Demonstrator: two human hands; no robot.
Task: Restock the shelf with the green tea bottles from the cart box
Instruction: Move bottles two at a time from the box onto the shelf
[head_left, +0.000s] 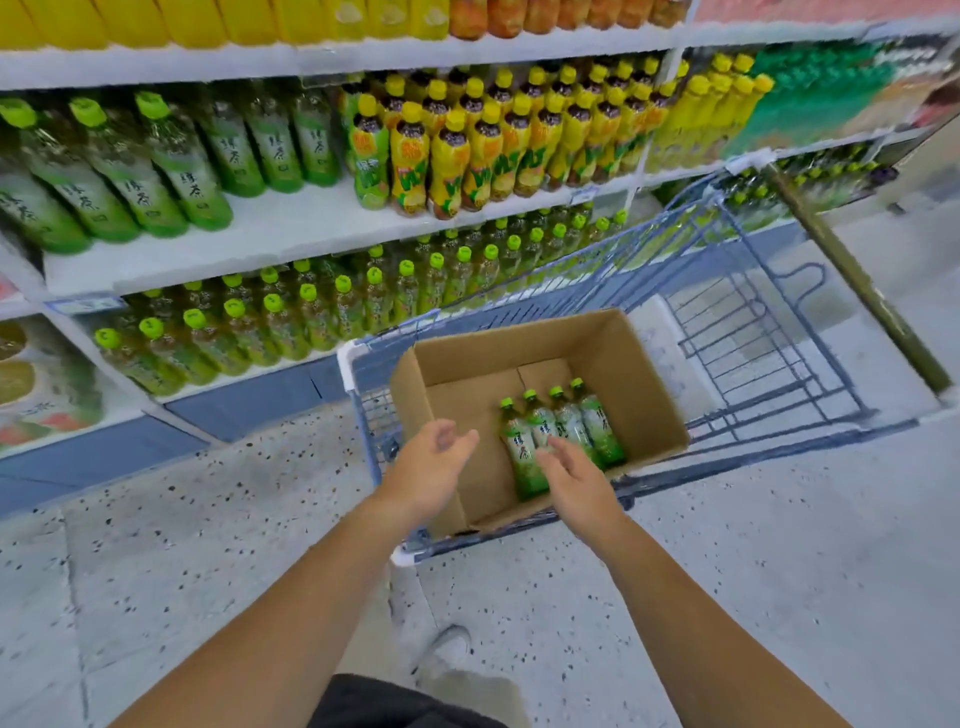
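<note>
Right hand (574, 480) touches glossy bottle (524, 452) in cardboard box (644, 374).

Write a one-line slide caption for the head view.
Left hand and right hand reach toward four green-capped tea bottles in a brown cardboard box.

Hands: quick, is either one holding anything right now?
Left hand: open, holding nothing, over the cardboard box.
Right hand: open, holding nothing, reaching at the green tea bottles.

In the box (644, 374), the right hand (571, 480) hides the lower parts of two green tea bottles (540, 421); top-shelf bottles (208, 21) cut by upper edge; far-right shelf stock (821, 98) blurred.
</note>
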